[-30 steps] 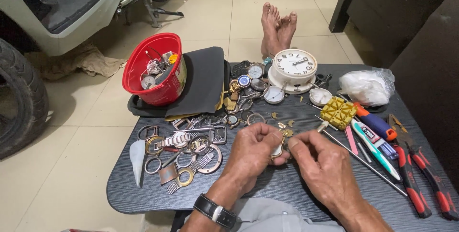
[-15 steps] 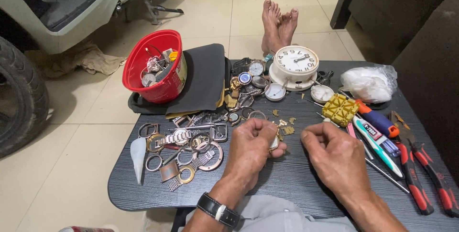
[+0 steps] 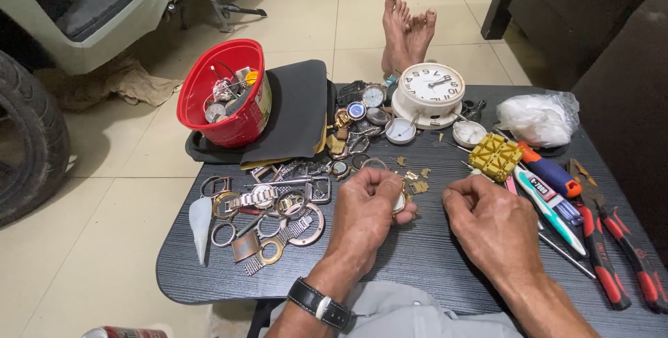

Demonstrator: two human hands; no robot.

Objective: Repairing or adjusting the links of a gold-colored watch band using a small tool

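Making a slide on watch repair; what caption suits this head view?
Left hand grips a small gold watch case over a cluttered dark table, right hand closed beside it.

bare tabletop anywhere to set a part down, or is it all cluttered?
Bare table lies between the left hand and right hand, down to the near edge. Crowded: watch cases and rings to the left, pliers on the right, white clock at the back.
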